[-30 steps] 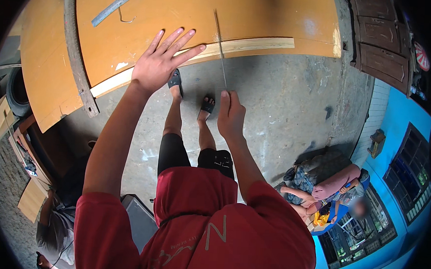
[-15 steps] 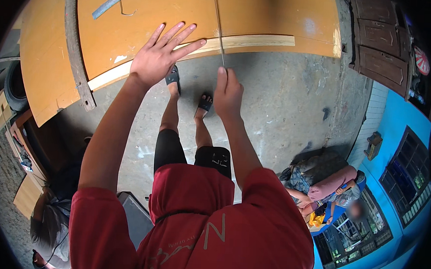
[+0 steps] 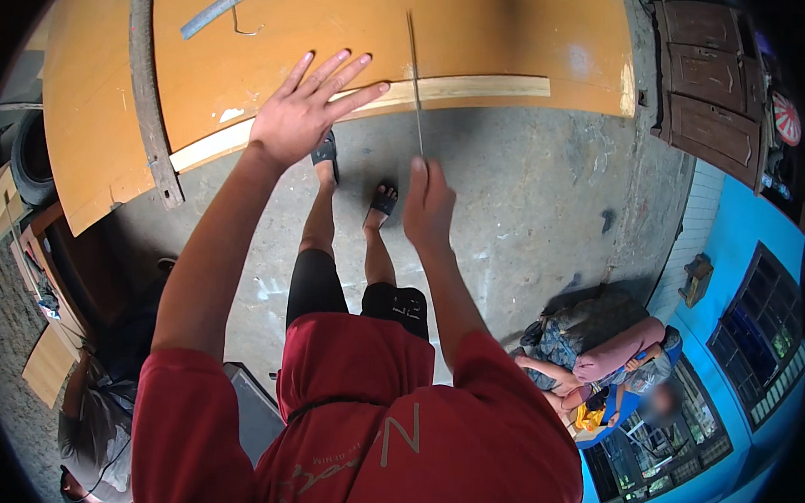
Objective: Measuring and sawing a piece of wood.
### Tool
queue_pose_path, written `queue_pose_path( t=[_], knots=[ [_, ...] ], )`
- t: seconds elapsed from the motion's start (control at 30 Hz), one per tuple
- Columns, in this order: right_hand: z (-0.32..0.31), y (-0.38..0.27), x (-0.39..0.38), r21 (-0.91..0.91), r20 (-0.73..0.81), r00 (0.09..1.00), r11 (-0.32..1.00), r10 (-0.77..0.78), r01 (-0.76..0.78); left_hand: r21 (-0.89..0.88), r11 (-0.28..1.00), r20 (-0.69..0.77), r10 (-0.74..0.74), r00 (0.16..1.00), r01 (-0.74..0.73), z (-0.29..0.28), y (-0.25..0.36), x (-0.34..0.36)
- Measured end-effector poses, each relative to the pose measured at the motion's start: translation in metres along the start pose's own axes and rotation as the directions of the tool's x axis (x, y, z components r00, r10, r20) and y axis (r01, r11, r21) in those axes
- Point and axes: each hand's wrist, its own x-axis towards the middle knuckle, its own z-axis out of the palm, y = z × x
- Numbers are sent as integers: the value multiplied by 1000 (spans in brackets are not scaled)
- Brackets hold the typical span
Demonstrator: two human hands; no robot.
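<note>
My left hand (image 3: 295,123) lies with fingers spread on a pale wooden strip (image 3: 484,85) along the near edge of an orange board (image 3: 569,32). My right hand (image 3: 428,203) is closed on the handle of a thin saw, which the fingers hide; its blade (image 3: 416,88) runs away from me across the strip, right of my left hand. The blade is seen nearly edge-on. My sandalled feet stand on the concrete floor below the board's edge.
A weathered beam (image 3: 147,92), grey bar (image 3: 229,7) and bent wire (image 3: 247,32) lie on the board. At left are a tyre (image 3: 32,164) and a seated person (image 3: 96,445); at right, brown cabinet doors (image 3: 707,85), piled bundles and people (image 3: 641,391) by a blue wall.
My right hand with the saw moved away from me, then came back partway toward me. My left hand stays spread on the strip, with only a slight shift.
</note>
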Motion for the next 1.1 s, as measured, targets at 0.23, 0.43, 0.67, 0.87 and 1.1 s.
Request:
queue_pose_path(
  t=[0.23,0.43,0.67,0.87,1.1],
  knots=[
    [-4,-13,37,-17,77,997,999,-26,27,3,1000,12,5,1000,-5,-5,2,6],
    [-17,-7,-15,0,59,996,998,61,-61,2,1000,-8,-11,1000,11,-1,2,3],
    [-3,-15,36,-33,95,995,999,-14,17,-28,1000,-44,-6,999,4,-2,2,5],
    [-9,-3,-5,56,4,1000,998,17,-17,-4,1000,-31,-12,999,12,2,2,5],
    [-8,-5,6,-27,50,999,999,-21,22,10,1000,-26,-3,1000,3,-2,1,3]
  ],
)
